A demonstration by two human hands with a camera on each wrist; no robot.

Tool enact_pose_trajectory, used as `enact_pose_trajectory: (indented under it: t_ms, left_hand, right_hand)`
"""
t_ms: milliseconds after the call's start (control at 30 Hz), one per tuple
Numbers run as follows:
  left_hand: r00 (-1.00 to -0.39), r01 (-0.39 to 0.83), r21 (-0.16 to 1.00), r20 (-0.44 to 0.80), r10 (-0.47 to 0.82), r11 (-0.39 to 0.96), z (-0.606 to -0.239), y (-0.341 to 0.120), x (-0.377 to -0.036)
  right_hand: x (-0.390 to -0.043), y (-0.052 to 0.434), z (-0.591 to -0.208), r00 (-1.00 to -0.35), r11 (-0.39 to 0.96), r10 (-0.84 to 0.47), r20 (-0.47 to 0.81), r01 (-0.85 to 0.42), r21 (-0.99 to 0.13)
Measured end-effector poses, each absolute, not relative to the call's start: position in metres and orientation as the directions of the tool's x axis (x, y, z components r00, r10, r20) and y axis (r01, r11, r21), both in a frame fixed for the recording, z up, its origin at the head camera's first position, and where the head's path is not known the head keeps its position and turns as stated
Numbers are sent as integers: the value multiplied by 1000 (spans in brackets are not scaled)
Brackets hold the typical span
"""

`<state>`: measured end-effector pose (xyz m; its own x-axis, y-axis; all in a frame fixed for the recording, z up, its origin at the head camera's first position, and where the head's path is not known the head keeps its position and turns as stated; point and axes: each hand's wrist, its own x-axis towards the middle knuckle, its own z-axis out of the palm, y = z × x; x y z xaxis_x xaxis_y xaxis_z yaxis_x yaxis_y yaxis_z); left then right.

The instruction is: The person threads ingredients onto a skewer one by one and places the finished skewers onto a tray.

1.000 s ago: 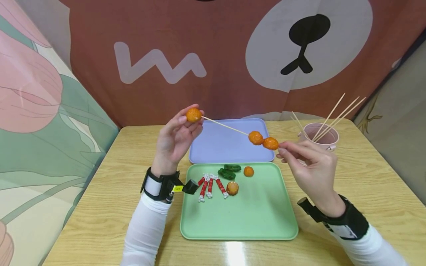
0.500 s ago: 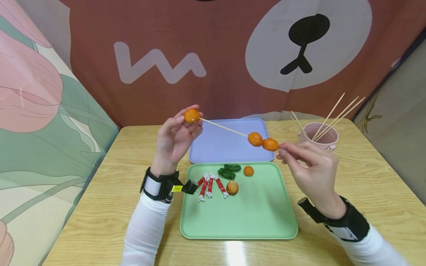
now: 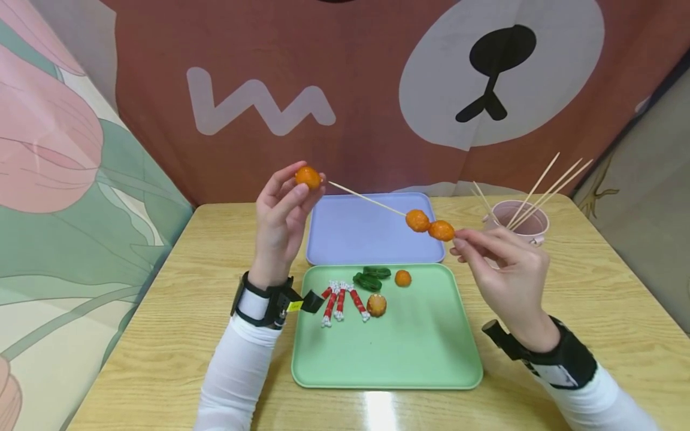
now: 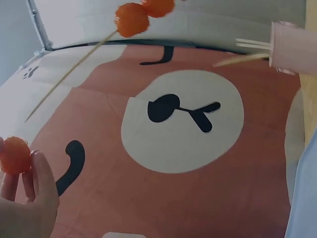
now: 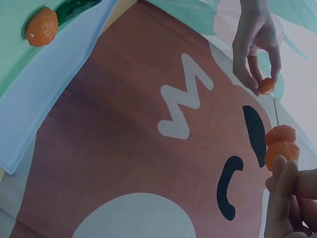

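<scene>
Head view: centre-left, the left hand (image 3: 281, 218) pinches an orange ball (image 3: 308, 177); centre-right, the right hand (image 3: 507, 266) pinches a skewer (image 3: 366, 199) bearing two.

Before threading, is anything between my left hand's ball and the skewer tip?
Nothing visible in the left wrist view, just a gap between ball and skewer; the head view shows a left finger there, perhaps behind.

I find the near tray (image 3: 388, 353) before the far tray (image 3: 366, 230). Rods (image 3: 341, 303) lie left on the former, a loose ball (image 3: 402, 278) farther right. Right of the latter, sticks (image 3: 533, 190) lean in a bucket (image 3: 541, 221). Between my left hand (image 3: 283, 215) and right hand (image 3: 509, 269): two balls (image 3: 417, 221) on the skewer (image 3: 367, 198).
</scene>
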<state>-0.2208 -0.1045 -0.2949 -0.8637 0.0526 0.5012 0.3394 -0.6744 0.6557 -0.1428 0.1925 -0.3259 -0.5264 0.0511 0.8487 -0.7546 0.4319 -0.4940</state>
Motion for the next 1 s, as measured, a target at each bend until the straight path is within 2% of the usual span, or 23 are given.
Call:
enact_pose_trajectory:
  t_ms: [300, 400, 633, 1000]
  left_hand:
    - [-823, 510, 671, 562, -79, -539, -300, -102, -223]
    - [-793, 582, 673, 594, -136, -455, -303, -100, -225]
    - [-653, 757, 607, 712, -258, -241, -308, -96, -228]
    - [-430, 878, 472, 848, -311, 73, -311, -91, -231]
  right_hand:
    - [-148, 188, -326, -551, 443, 36, 834, -739, -508]
    - [-149, 188, -326, -553, 447, 37, 832, -736, -509]
    - [-151, 186, -327, -566, 451, 35, 824, -727, -518]
    - [-153, 179, -328, -578, 382, 22, 816, -749, -541]
